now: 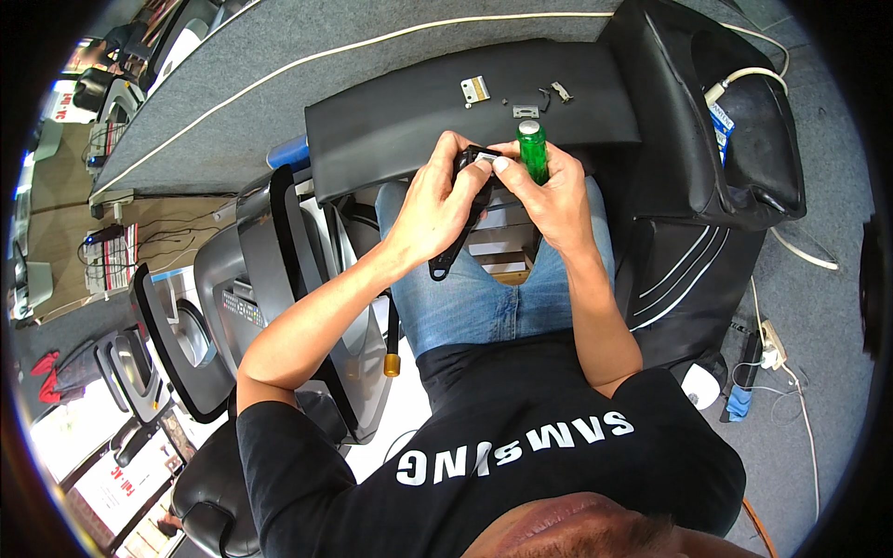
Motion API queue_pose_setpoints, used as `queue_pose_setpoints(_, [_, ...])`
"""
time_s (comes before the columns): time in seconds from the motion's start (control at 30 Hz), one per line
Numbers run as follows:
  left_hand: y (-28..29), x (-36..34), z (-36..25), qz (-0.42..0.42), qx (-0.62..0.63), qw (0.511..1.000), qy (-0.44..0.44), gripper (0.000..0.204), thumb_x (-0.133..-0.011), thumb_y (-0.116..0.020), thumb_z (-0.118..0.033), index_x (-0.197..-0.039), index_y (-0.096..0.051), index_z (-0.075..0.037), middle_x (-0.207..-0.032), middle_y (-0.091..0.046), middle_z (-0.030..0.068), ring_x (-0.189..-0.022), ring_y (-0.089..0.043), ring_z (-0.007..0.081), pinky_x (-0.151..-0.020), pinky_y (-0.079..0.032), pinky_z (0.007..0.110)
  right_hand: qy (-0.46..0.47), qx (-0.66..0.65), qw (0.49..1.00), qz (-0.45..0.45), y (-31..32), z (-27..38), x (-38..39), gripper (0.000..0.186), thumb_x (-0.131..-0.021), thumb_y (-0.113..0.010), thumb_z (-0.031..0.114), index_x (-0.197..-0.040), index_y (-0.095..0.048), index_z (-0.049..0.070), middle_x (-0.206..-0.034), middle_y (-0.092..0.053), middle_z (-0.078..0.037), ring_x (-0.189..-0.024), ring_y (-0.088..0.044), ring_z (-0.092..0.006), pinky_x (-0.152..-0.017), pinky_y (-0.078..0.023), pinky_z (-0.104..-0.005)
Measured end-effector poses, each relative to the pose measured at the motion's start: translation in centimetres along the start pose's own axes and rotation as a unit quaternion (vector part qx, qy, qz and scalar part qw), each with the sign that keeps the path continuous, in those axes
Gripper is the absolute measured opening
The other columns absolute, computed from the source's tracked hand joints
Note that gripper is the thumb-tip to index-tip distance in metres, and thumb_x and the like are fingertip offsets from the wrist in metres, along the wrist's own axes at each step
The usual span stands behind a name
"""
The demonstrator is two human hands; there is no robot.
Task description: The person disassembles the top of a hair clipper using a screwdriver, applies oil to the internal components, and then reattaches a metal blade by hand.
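Observation:
My left hand is closed around a black hair clipper, its long body slanting down toward my lap with a looped end. A small pale metal piece shows at the clipper's head, between my two thumbs. My right hand has a green-handled screwdriver tucked between thumb and fingers, its silver-coloured end up. The right thumb and fingertip also touch the clipper's head. Beyond my hands, a metal blade plate, a flat slotted part, a bent metal bit and small dark pieces lie loose.
The parts rest on a black padded bench across my knees. To the right stands a black padded armrest with a blue packet and a white cable plug. At left are a grey chair and a remote control.

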State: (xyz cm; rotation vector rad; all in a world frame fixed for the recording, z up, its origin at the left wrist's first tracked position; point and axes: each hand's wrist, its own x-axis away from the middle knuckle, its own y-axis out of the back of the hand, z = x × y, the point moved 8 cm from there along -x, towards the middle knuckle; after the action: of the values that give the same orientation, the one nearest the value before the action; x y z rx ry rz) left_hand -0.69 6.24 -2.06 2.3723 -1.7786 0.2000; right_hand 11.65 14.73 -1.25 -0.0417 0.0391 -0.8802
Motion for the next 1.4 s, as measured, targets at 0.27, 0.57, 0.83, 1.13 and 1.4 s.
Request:
queue_pose_setpoints(0.27, [-0.1, 0.0, -0.2, -0.004, -0.002, 1.0, -0.012, 0.023, -0.108, -0.054, -0.023, -0.11, -0.048, -0.001, -0.081, -0.061, 0.0073, -0.066, -0.065, 0.0131, -0.06, -0.052, 0.032, 0.0, 0.005, 1.0, 0.0, 0.1, -0.1, 0.0, 0.024, -0.098, -0.076, 0.014, -0.113, -0.073, -0.004, -0.092, -0.075, -0.004, -0.084, -0.068, -0.0072, -0.076, -0.056, -0.0249])
queue_pose_setpoints(0.57, [-0.1, 0.1, -0.2, -0.004, 0.007, 1.0, -0.011, 0.023, -0.108, -0.054, -0.023, -0.11, -0.049, -0.001, -0.081, -0.061, 0.0079, -0.066, -0.065, 0.0129, -0.06, -0.052, 0.033, 0.015, 0.022, 1.0, 0.0, -0.1, 0.4, 0.1, 0.021, -0.099, -0.073, 0.013, -0.112, -0.073, -0.003, -0.09, -0.075, -0.004, -0.084, -0.067, -0.0069, -0.075, -0.055, -0.0249])
queue_pose_setpoints(0.83, [0.1, -0.1, -0.1, -0.014, -0.004, 1.0, -0.028, 0.023, -0.108, -0.055, -0.023, -0.108, -0.05, -0.001, -0.078, -0.062, 0.009, -0.066, -0.062, 0.0127, -0.06, -0.05, 0.033, 0.04, 0.028, 0.999, -0.006, -0.1, 1.0, 0.1, 0.018, -0.099, -0.07, 0.01, -0.111, -0.073, -0.003, -0.087, -0.073, -0.002, -0.08, -0.065, -0.0061, -0.071, -0.052, -0.024])
queue_pose_setpoints(1.13, [-0.1, 0.2, -0.5, 0.005, -0.014, 1.0, -0.009, 0.021, -0.111, -0.049, -0.022, -0.118, -0.052, -0.002, -0.097, -0.066, 0.0092, -0.069, -0.063, 0.0102, -0.062, -0.053, 0.027, 0.036, 0.026, 0.999, 0.005, -0.1, 0.7, 0.1, 0.018, -0.099, -0.071, 0.01, -0.112, -0.073, -0.002, -0.086, -0.071, 0.0, -0.078, -0.062, -0.0039, -0.068, -0.049, -0.0223])
queue_pose_setpoints(1.4, [-0.1, 0.2, -0.6, 0.007, -0.013, 1.0, -0.012, 0.021, -0.111, -0.048, -0.022, -0.118, -0.052, -0.002, -0.102, -0.066, 0.0097, -0.069, -0.063, 0.0106, -0.062, -0.053, 0.027, 0.032, 0.009, 0.999, 0.005, -0.3, 0.6, 0.2, 0.018, -0.099, -0.072, 0.01, -0.112, -0.072, -0.002, -0.086, -0.072, 0.0, -0.078, -0.061, -0.0024, -0.067, -0.049, -0.0213])
